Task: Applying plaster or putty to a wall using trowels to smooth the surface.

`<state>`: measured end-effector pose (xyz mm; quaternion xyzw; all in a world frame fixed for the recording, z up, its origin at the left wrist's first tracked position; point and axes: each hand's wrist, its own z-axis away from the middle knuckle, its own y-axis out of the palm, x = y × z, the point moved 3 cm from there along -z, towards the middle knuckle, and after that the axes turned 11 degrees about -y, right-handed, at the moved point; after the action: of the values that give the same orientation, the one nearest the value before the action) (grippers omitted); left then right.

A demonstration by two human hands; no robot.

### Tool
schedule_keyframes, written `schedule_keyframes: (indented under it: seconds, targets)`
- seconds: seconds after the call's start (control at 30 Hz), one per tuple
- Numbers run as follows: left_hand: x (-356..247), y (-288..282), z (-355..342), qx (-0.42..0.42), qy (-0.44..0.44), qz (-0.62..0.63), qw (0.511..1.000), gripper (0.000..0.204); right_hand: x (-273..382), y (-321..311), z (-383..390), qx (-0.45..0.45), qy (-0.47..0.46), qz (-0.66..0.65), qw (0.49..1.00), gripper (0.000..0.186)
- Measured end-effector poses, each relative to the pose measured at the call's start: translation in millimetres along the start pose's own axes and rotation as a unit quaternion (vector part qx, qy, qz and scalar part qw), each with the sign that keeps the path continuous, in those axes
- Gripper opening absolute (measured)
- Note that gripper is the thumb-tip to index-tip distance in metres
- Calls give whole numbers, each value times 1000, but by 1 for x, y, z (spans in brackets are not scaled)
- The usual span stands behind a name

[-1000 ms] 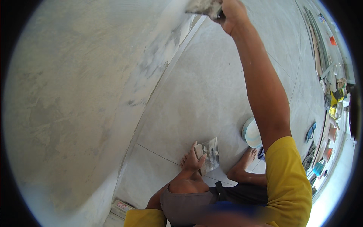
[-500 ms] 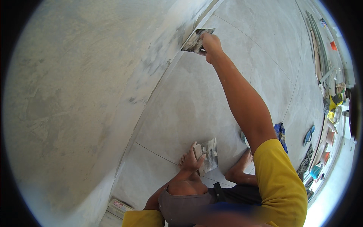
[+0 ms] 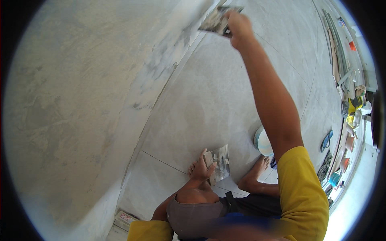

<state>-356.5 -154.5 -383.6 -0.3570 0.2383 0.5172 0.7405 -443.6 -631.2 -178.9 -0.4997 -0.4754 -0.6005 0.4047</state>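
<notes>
My right arm stretches far forward, and my right hand (image 3: 240,30) is closed around a wide steel filling knife (image 3: 216,22). Grey-white paste smears its blade, whose edge is at the foot of the plastered wall (image 3: 76,104); whether it touches is too blurred to tell. Close to my bent knee, my left hand (image 3: 202,170) grips a second wide filling knife (image 3: 222,162) by its pale handle. Paste lies on that blade too, which is held above the floor. Dark grey patches and a whitish band run along the wall's lower part.
Large grey tiles (image 3: 193,108) cover the floor. A round pale tub (image 3: 263,141) stands beside my bare foot (image 3: 255,175). Farther right lie a blue flip-flop (image 3: 327,140), long metal strips (image 3: 339,52), a yellow bag (image 3: 354,107) and several pots. A small box (image 3: 125,219) sits by the wall's near end.
My right hand has moved forward and slightly right with its filling knife, along the wall's foot. More of the round tub now shows. My left hand has barely shifted.
</notes>
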Motion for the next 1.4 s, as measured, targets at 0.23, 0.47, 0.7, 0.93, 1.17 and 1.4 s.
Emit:
schedule_keyframes:
  seconds: [0.23,0.47,0.7,0.93,1.17,1.4]
  targets:
    - [4,2,-1,-25,18,9,999,83,-69,7,36,20,145,63,987,27]
    - [6,4,-1,12,-30,-14,999,83,-80,11,38,19,145,65,987,27]
    - [-1,-2,-1,-4,9,3,1000,82,-61,4,21,18,79,-24,996,24]
    - [6,3,-1,29,-59,-34,997,84,-72,-25,-13,13,-99,101,990,26]
    - [8,0,0,19,-37,22,999,85,-98,6,44,15,-186,205,961,31]
    - [1,0,-4,-18,53,0,998,82,-104,23,166,95,-156,127,975,29]
